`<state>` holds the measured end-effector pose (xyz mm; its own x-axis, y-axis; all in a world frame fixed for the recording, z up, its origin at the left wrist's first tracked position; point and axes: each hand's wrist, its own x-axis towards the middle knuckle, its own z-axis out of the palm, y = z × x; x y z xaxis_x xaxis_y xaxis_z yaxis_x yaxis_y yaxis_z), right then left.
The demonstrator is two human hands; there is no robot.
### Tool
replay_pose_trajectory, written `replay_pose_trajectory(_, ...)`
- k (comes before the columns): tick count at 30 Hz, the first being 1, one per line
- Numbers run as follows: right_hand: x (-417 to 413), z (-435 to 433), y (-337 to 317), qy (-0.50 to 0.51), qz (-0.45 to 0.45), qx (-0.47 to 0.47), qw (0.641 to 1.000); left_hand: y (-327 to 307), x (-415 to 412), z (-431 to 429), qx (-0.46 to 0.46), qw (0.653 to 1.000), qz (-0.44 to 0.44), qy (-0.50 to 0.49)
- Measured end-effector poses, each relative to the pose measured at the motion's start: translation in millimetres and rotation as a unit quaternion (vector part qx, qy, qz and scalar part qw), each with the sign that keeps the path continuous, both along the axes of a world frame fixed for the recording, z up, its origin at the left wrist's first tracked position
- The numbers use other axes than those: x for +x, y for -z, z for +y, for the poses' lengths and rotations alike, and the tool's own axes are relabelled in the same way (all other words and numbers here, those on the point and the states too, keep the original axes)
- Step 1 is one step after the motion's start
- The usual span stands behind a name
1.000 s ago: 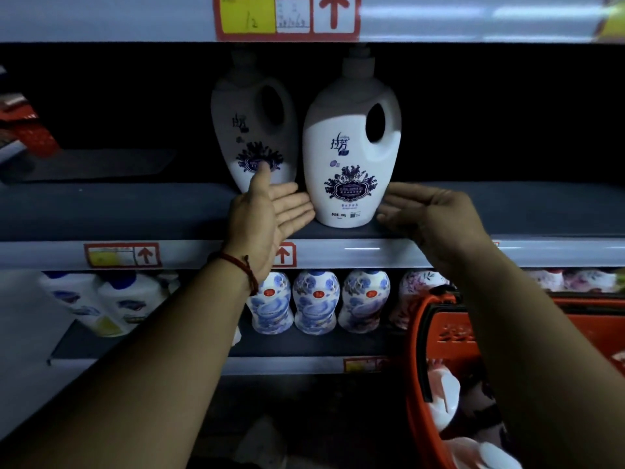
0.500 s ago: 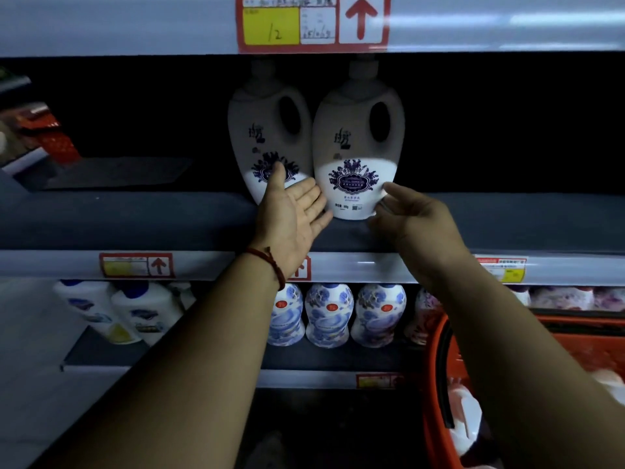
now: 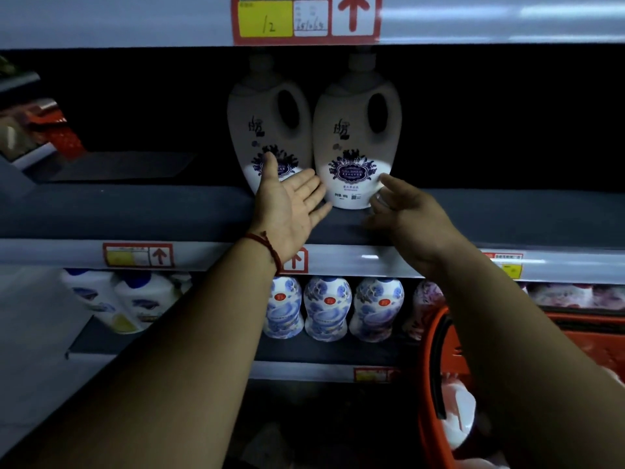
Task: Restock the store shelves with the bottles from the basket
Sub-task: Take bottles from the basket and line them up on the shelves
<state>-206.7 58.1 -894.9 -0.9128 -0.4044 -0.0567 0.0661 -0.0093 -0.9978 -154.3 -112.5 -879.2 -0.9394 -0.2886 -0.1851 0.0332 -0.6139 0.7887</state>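
Note:
Two white handled bottles with purple labels stand upright side by side, deep on the middle shelf (image 3: 135, 214): the left bottle (image 3: 267, 120) and the right bottle (image 3: 356, 137). My left hand (image 3: 287, 204) is flat, palm up, its thumb against the left bottle and its fingers at the right bottle's base. On the other side, my right hand (image 3: 409, 214) hovers with loose fingers beside that base, holding nothing. The orange basket (image 3: 436, 333) hangs at the lower right, with white bottles (image 3: 460, 421) inside.
Blue-patterned white bottles (image 3: 328, 309) line the lower shelf, with blue-capped ones (image 3: 135, 302) to their left and pink-patterned ones (image 3: 575, 296) to the right. Price tags with red arrows (image 3: 306, 18) sit on the shelf edges. The middle shelf is dark and bare on both sides.
The right bottle has slid back from the shelf's front edge to stand level with the left one. Both hands followed it inward, and the right hand's fingers have loosened.

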Motion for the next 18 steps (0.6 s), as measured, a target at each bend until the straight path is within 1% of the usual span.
replay_pose_trajectory(3, 8, 1, -8, 0.006, 0.027, 0.029, 0.999, -4, 9, 3, -0.036, 0.999, 0.000, 0.008)
replay_pose_trajectory(6, 19, 13, -13, 0.022, 0.083, 0.070, 0.994, -9, 25, 11, -0.113, 0.993, 0.011, -0.016)
replay_pose_trajectory(8, 29, 27, -13, 0.026, 0.131, 0.114, 0.985, -10, 40, 16, -0.142, 0.989, 0.024, -0.042)
replay_pose_trajectory(10, 41, 44, -14, 0.033, 0.162, 0.148, 0.975, -8, 55, 25, -0.209, 0.977, 0.018, -0.036)
replay_pose_trajectory(12, 55, 64, -15, 0.028, 0.193, 0.190, 0.962, -5, 67, 38, -0.313, 0.950, 0.005, -0.004)
replay_pose_trajectory(14, 69, 90, -15, 0.025, 0.226, 0.240, 0.944, -2, 76, 54, -0.406, 0.913, 0.010, 0.041)
replay_pose_trajectory(16, 83, 118, -16, 0.020, 0.262, 0.306, 0.915, 1, 82, 74, -0.480, 0.872, 0.027, 0.094)
replay_pose_trajectory(18, 97, 148, -15, 0.012, 0.272, 0.366, 0.890, 4, 85, 97, -0.538, 0.830, 0.042, 0.142)
